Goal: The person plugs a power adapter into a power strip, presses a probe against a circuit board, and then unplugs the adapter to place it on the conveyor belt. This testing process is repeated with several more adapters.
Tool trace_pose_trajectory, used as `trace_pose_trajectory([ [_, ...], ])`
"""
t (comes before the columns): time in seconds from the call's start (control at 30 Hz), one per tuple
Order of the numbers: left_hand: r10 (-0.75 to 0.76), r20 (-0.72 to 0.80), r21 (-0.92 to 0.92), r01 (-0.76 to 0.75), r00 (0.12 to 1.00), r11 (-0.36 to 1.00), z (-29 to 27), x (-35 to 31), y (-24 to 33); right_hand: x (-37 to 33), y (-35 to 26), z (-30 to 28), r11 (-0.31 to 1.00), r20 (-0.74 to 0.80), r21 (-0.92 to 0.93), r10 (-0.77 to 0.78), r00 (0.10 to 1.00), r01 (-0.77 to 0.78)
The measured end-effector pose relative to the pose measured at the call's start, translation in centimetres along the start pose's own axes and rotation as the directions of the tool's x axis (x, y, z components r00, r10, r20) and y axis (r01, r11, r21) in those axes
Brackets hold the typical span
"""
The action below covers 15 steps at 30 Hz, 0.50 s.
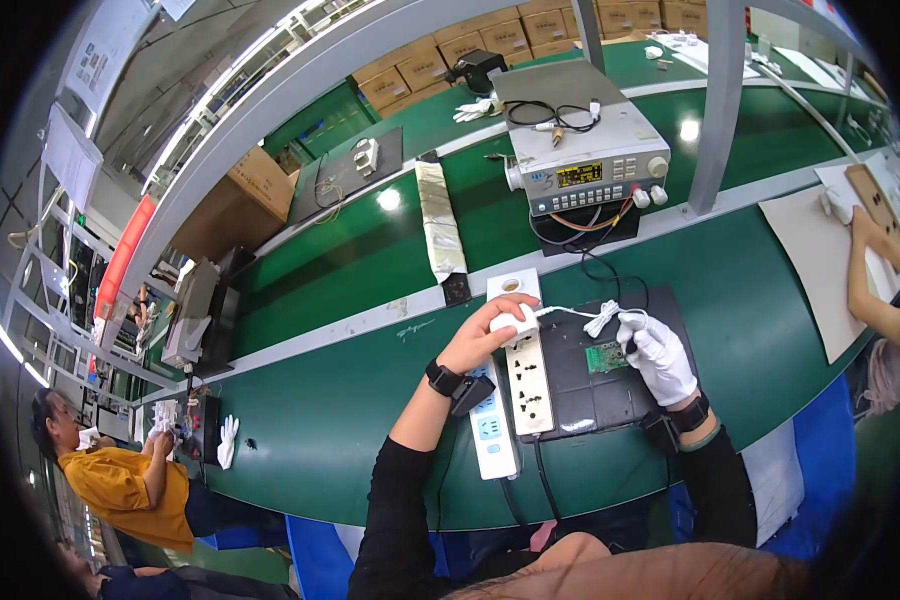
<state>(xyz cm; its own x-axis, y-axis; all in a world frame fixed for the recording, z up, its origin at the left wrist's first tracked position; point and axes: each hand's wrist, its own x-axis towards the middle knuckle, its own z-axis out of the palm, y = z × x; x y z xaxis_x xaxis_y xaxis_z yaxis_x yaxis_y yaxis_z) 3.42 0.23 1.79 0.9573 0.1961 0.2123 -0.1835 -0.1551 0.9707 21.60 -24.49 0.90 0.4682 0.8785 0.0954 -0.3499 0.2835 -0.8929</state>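
My left hand (482, 338), bare, is closed around a white plug-in power adapter (520, 324) at the far part of a white power strip (530, 392). Whether its prongs sit in a socket is hidden. From the adapter a white cable runs right to a tied bundle (600, 320) beside the fingertips of my right hand (662, 362). That hand wears a white glove, and its fingers are pinched together with a small dark piece showing at them; its kind is unclear. Just left of the gloved fingers, a green circuit board (606, 358) lies on a black mat (580, 405).
A second strip with blue sockets (490, 430) lies alongside. Beyond stands a bench power supply (590, 150) with wires hanging down. A grey upright post (718, 110) rises to its right. A person in yellow (130, 490) works at left; another person's arm (875, 280) reaches in at right.
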Motion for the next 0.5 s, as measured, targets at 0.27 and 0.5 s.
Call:
trace_pose_trajectory([
  [0.27, 0.002, 0.098, 0.186, -0.020, 0.995, 0.982, -0.4, 0.4, 0.3, 1.2, 0.1, -0.8, 0.847, -0.140, -0.532, -0.079, 0.987, -0.008],
  [0.5, -0.030, 0.121, 0.269, -0.004, 0.992, 0.963, -0.3, 0.5, 0.8, 1.7, 0.0, -0.1, 0.834, -0.163, -0.536, 0.053, 0.985, -0.133],
])
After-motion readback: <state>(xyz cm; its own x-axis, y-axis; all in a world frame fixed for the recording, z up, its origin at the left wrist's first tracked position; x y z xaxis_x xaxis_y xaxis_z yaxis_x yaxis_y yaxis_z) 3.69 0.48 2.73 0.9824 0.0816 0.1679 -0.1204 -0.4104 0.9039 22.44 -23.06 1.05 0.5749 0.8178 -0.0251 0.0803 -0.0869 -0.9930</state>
